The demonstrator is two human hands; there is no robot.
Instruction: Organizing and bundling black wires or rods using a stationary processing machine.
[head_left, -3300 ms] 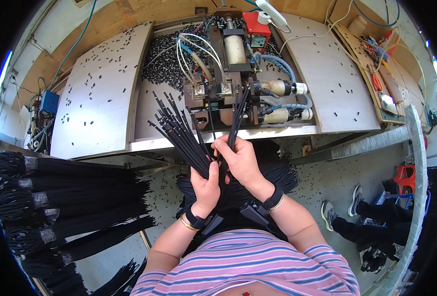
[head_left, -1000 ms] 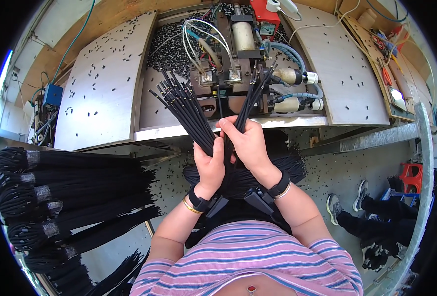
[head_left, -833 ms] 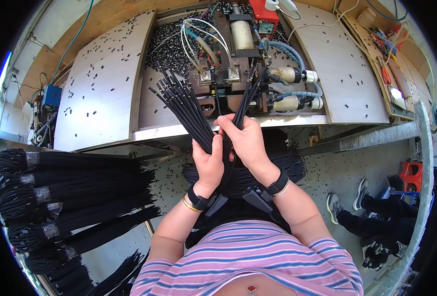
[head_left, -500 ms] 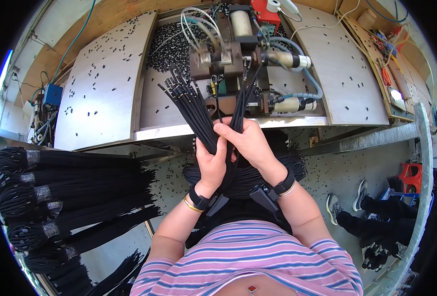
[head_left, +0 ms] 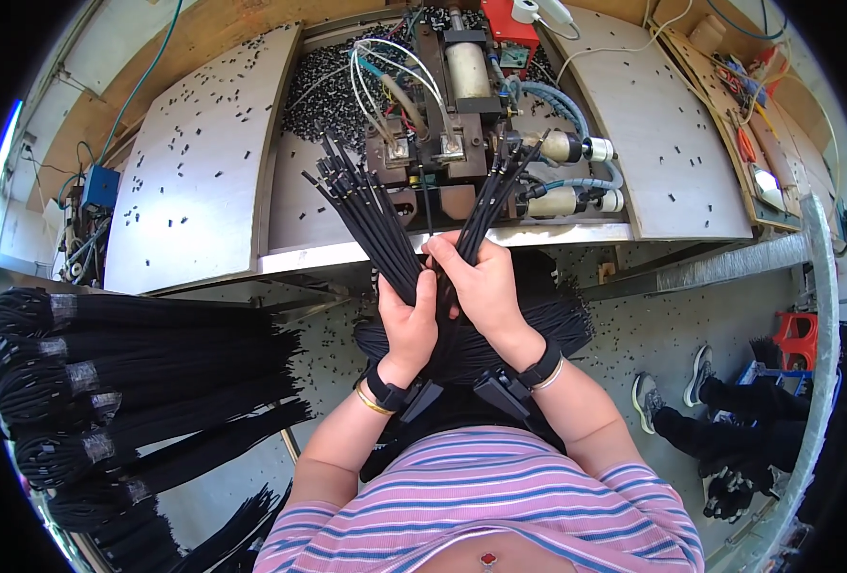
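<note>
My left hand (head_left: 408, 321) grips a fan of black cords with small end caps, the left cord bunch (head_left: 361, 215), which points up and to the left over the steel table. My right hand (head_left: 481, 286) holds a thinner right cord bunch (head_left: 492, 196) whose tips reach up into the small press machine (head_left: 452, 143) at the table's middle. Both hands touch each other just in front of the table's front edge. More black cords (head_left: 557, 320) hang in a loop across my lap under the hands.
Tied bundles of black cords (head_left: 108, 382) lie stacked at my left. Steel plates (head_left: 194, 162) strewn with small black caps flank the machine, with a heap of caps (head_left: 323, 76) behind it. Tools lie on a wooden shelf (head_left: 758, 105) at right. Another person's shoes (head_left: 700, 368) show lower right.
The view has shifted slightly. My right hand has pushed its cords further up toward the machine, and the machine's upper part with its hoses has moved between frames.
</note>
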